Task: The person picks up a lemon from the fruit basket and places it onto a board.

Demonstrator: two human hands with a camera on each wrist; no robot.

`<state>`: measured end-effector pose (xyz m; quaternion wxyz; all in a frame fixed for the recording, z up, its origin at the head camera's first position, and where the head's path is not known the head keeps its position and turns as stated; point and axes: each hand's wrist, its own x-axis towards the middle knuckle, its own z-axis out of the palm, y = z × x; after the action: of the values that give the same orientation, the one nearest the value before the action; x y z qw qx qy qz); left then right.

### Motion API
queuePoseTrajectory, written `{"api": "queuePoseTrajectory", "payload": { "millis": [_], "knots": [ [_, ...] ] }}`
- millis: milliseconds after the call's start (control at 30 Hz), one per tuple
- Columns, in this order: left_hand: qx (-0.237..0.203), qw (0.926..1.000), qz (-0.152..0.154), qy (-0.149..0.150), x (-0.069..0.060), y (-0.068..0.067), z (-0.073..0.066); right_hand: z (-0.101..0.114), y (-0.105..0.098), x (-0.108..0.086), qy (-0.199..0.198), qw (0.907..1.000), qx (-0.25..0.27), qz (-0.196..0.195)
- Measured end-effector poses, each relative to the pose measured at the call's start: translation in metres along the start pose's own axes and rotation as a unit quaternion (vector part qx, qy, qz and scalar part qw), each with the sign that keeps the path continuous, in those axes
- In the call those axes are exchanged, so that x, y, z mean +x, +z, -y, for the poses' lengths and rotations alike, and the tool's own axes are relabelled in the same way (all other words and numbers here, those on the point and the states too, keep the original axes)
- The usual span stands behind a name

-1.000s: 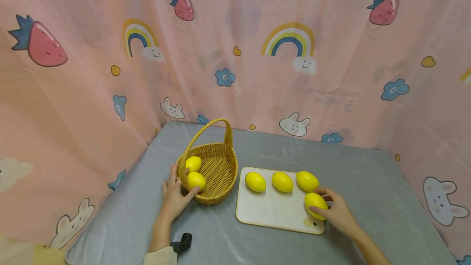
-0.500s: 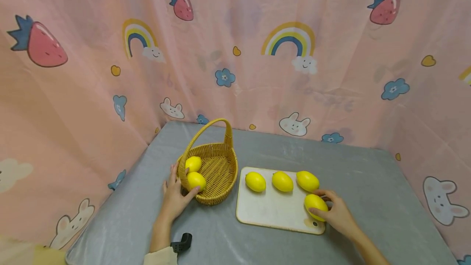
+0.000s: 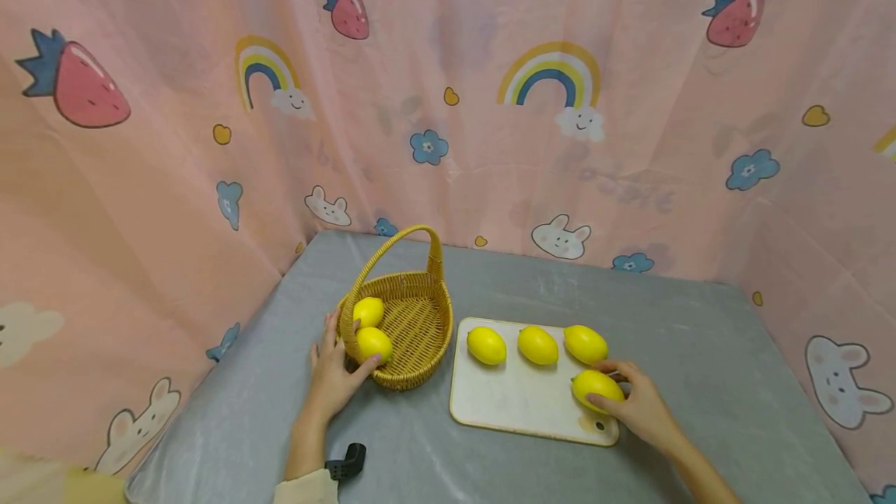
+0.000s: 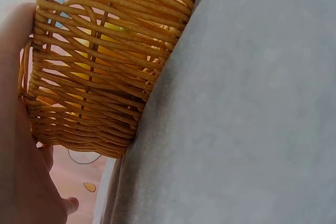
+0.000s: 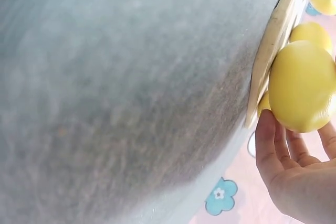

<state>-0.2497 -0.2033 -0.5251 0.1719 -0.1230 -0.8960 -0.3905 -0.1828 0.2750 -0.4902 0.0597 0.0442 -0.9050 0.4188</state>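
My left hand (image 3: 333, 374) grips the left rim of a yellow wicker basket (image 3: 399, 370), its thumb over the edge beside the lemons inside. In the left wrist view the hand lies against the basket's woven wall (image 4: 105, 72). Two lemons, one nearer (image 3: 374, 345) and one behind it (image 3: 368, 312), sit in the basket's left side. My right hand (image 3: 645, 406) holds another lemon (image 3: 596, 390) between thumb and fingers, over the right part of a white cutting board (image 3: 518, 403). The right wrist view shows the held lemon (image 5: 302, 85) large at the fingertips.
Three more lemons, left (image 3: 486, 345), middle (image 3: 537, 345) and right (image 3: 585, 344), lie in a row along the board's far edge. The basket's tall handle (image 3: 378, 255) arches over it. A grey cloth (image 3: 392, 449) covers the table, and a pink patterned curtain (image 3: 455, 177) surrounds it.
The lemon in my right hand has turned so that its tip points left, and it has shifted slightly leftward. My left hand and the basket have stayed put.
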Motion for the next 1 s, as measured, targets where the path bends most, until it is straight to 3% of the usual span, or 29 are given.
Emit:
{"api": "queuePoseTrajectory", "payload": {
  "millis": [333, 767, 1000],
  "knots": [
    [-0.002, 1.0000, -0.008, 0.003, -0.002, -0.001, 0.001, 0.006, -0.008, 0.003, 0.034, 0.9993, -0.007, 0.010],
    [0.000, 1.0000, 0.003, -0.005, 0.002, -0.001, 0.001, 0.035, -0.008, 0.031, -0.035, 0.9986, -0.031, -0.025],
    [0.004, 1.0000, -0.003, 0.001, 0.001, 0.001, 0.001, 0.055, 0.001, 0.042, -0.057, 0.9980, -0.019, -0.019]
  ]
}}
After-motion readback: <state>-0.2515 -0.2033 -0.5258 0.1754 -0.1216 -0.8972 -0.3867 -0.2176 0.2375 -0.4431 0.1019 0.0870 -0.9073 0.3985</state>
